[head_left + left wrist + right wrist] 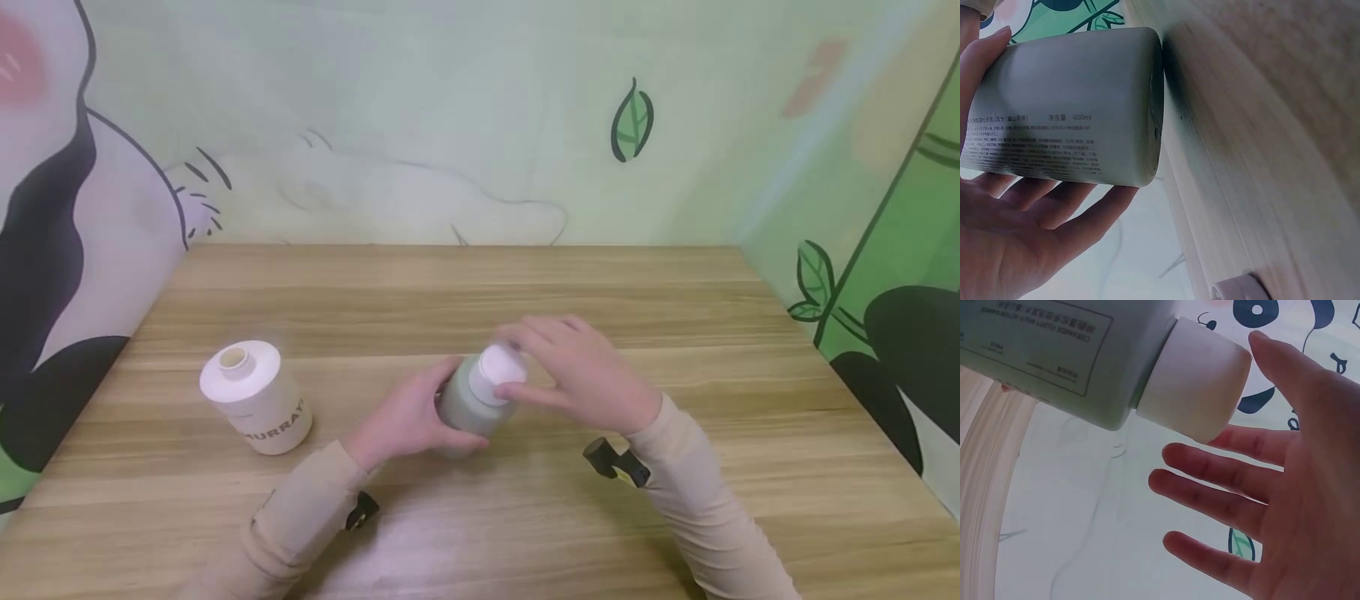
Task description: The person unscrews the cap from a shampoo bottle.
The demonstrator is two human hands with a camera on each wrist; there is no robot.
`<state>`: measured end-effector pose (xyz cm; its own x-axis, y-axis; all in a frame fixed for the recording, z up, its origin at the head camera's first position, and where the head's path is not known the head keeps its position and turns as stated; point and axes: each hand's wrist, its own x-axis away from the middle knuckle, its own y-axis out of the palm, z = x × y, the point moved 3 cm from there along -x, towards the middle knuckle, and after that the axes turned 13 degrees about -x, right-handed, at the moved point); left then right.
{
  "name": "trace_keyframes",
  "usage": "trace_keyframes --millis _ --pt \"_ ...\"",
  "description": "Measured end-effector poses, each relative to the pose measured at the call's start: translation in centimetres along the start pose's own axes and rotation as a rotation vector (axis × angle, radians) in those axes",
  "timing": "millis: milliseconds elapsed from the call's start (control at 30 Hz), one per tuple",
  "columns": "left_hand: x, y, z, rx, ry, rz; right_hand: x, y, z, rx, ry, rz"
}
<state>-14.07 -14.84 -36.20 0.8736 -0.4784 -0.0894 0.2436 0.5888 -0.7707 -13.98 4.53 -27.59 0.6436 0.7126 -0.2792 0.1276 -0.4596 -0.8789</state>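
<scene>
My left hand grips a pale green shampoo bottle round its body, thumb on one side and fingers on the other. The bottle leans toward the right, its base close over the table. On its top sits a white cap. My right hand pinches this cap between thumb and index finger, while its other fingers stretch out past it. Off to the left stands a white bottle lettered MURRAY, with an uncapped neck.
The wooden table runs back to a wall painted with pandas and leaves. Black camera mounts stick out beneath both sleeved wrists.
</scene>
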Motion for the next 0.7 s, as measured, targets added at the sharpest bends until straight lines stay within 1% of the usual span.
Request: trace_keyframes --millis 100,233,533,700 --pt "-0.01 0.10 -0.07 -0.006 0.009 0.007 -0.02 -0.03 -0.09 0.025 -0.041 0.034" --pt "0.06 0.07 -0.03 -0.018 0.004 0.011 0.03 -0.01 -0.16 0.031 -0.067 0.048" --pt "0.07 0.08 0.01 0.002 -0.001 -0.002 0.20 -0.04 -0.39 0.031 -0.145 0.026" --pt "0.09 0.09 -0.02 -0.004 0.000 0.003 0.24 -0.08 -0.46 0.032 -0.147 0.021"
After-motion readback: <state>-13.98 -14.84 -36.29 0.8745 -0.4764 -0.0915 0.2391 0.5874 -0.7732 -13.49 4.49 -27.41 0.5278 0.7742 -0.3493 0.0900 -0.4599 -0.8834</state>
